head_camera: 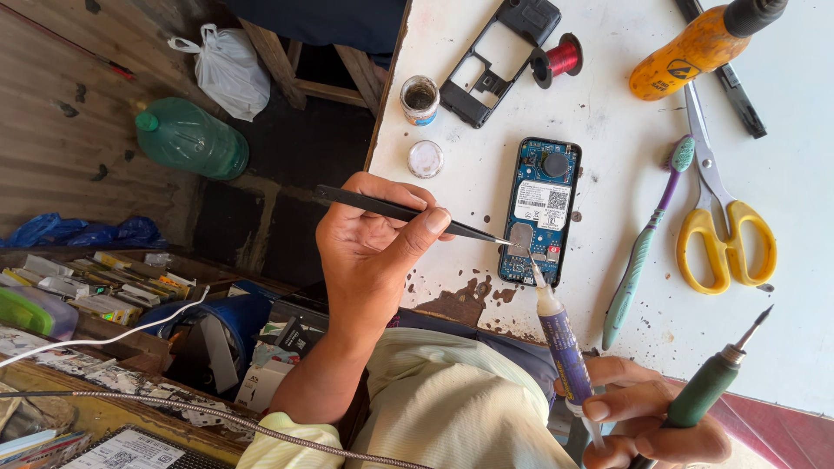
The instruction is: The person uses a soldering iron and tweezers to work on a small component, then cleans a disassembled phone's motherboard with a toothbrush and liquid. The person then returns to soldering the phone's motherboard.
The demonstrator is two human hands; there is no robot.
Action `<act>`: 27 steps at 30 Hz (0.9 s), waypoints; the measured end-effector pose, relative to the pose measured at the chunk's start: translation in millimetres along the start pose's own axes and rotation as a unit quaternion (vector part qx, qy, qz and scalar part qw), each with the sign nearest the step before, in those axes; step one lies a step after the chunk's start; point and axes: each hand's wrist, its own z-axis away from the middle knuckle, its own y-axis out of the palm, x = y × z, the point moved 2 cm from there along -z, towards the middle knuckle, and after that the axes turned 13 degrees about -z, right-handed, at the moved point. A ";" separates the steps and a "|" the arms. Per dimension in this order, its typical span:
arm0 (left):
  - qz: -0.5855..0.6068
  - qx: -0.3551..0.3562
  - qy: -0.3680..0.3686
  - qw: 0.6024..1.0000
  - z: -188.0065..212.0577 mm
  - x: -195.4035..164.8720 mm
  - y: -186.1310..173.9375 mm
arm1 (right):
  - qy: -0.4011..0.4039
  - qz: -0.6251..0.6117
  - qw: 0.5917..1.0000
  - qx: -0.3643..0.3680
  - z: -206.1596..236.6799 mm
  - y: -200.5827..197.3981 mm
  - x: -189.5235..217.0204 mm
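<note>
Far left, off the table, lie one green plastic bottle (187,139) and one white plastic bag (228,69), above shelves cluttered with small boxes.

Next, the person's left hand (369,247) is closed in a pinch around one pair of black tweezers (408,211), thumb and fingers pressed on its shaft. The tip reaches right to the lower part of an open phone.

On the white table (782,156) above this hand stand one small open jar (420,99) and one round lid (426,159). Beside them are one empty black phone frame (497,59) and one spool of red wire (558,59).

The phone (540,211), one only, lies flat near the table's front edge. Its back is off and its blue circuit board is bare. The work looks to be in its middle: the phone is already opened, its frame set aside, and the tools now meet at the board's lower end. Nothing has been put back together.

One purple syringe (563,343) rises from below, its nozzle touching the board just beside the tweezer tip. The right hand (647,417), at the bottom edge, has its fingers curled shut around two things at once, the syringe and one green soldering iron (708,386). The iron's point is raised, well apart from the phone.

Right of the phone lie one purple and green toothbrush (647,239), one pair of yellow-handled scissors (721,226) and, at the top, one orange-handled tool (695,48).
</note>
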 end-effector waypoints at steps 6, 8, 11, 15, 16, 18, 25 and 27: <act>-0.002 0.001 -0.003 1.000 0.1 -0.3 -0.1 | 0.011 0.001 1.000 -0.011 2.7 0.6 1.9; -0.001 0.002 -0.004 1.000 0.0 -0.3 0.0 | 0.014 0.003 1.000 -0.011 3.9 0.7 2.0; -0.002 0.003 -0.005 1.000 -0.3 0.1 0.3 | 0.022 0.001 1.000 -0.015 5.8 -0.2 2.4; 0.003 0.006 -0.006 1.000 -0.7 0.7 0.7 | 0.026 0.003 0.999 -0.025 8.7 -0.9 2.8; 0.001 0.007 -0.004 1.000 -0.8 0.8 0.7 | 0.029 0.009 0.999 -0.028 9.5 -0.6 2.8; -0.003 0.009 0.001 1.000 -1.0 0.8 0.8 | 0.030 0.013 0.999 -0.034 11.0 0.7 2.8; -0.001 0.011 -0.002 1.000 -0.6 1.4 1.1 | 0.030 0.013 0.997 -0.065 13.4 5.3 4.4; 0.002 0.012 -0.002 1.000 -0.4 1.5 1.5 | 0.033 0.002 0.997 -0.073 15.4 7.8 4.8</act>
